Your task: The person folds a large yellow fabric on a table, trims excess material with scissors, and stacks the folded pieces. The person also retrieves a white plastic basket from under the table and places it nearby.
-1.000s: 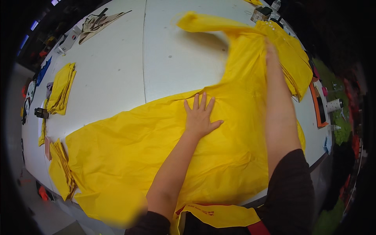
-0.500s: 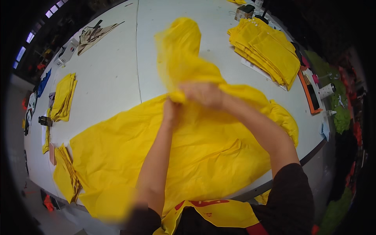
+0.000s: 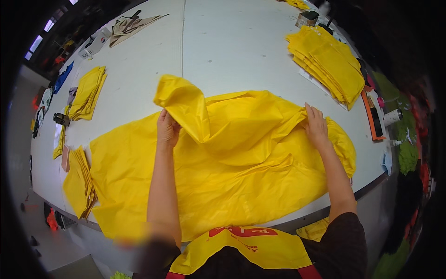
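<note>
A large sheet of thin yellow fabric (image 3: 223,172) lies spread over the near part of a white table (image 3: 232,51). My left hand (image 3: 167,128) grips a raised fold of the fabric, which stands up in a crumpled peak above the table. My right hand (image 3: 316,123) holds the fabric's right edge, fingers curled over it. Both hands are wide apart, with a folded flap of the sheet stretched between them.
A stack of folded yellow pieces (image 3: 330,60) lies at the far right. More folded yellow pieces sit at the left (image 3: 88,90) and at the near left edge (image 3: 79,181). Beige fabric (image 3: 132,23) lies far left. An orange-edged tray (image 3: 374,114) borders the right edge.
My hands were together at the middle holding a bunched fold. They have moved apart, left and right, pulling the folded flap across the sheet.
</note>
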Tool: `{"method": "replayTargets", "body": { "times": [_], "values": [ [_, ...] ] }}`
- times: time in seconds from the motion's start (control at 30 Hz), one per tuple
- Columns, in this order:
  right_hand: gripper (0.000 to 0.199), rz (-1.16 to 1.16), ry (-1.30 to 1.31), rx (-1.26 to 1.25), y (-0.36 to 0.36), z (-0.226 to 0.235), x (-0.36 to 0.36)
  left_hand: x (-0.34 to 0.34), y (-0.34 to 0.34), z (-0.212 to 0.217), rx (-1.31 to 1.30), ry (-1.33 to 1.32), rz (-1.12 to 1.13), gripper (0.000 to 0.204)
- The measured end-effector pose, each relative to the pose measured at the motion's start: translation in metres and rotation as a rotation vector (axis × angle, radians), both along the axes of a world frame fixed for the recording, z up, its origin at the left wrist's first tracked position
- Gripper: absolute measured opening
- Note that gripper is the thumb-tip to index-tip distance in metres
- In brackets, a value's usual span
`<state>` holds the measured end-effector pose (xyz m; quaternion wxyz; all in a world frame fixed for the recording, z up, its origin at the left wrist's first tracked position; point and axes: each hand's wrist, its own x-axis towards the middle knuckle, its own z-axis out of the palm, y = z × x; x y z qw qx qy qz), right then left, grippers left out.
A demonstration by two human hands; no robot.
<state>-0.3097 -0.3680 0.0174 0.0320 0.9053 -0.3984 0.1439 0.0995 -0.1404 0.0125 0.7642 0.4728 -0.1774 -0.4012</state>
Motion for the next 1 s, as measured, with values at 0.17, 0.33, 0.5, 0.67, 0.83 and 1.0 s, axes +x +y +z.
{"method": "replayTargets", "body": {
  "times": [0.17, 0.33, 0.5, 0.67, 0.83, 1.0],
  "values": [
    [0.048, -0.098, 0.055, -0.107, -0.043, -0.023, -0.018, 0.054, 0.079, 0.071, 0.198, -0.476, 0.738, 0.024],
    [0.048, 0.033, 0.290, -0.009, -0.026, -0.026, -0.003, 0.063, 0.179, 0.029, 0.865, -0.752, 0.554, 0.037],
    [0.053, -0.012, 0.527, 0.102, 0.024, 0.023, 0.055, 0.018, 0.221, -0.004, 0.705, -0.414, 0.444, 0.049],
    [0.065, 0.309, 0.009, 0.066, 0.069, -0.017, 0.135, -0.003, 0.197, -0.054, 0.711, -0.866, 0.838, 0.040],
    [0.071, 0.119, 0.187, 0.192, 0.096, -0.066, 0.158, -0.003, 0.193, -0.032, 0.249, -0.087, 0.802, 0.007],
    [0.073, 0.116, 0.175, 0.162, 0.095, -0.070, 0.160, 0.015, 0.210, 0.029, 0.373, -0.576, 0.668, 0.024]
  ]
}}
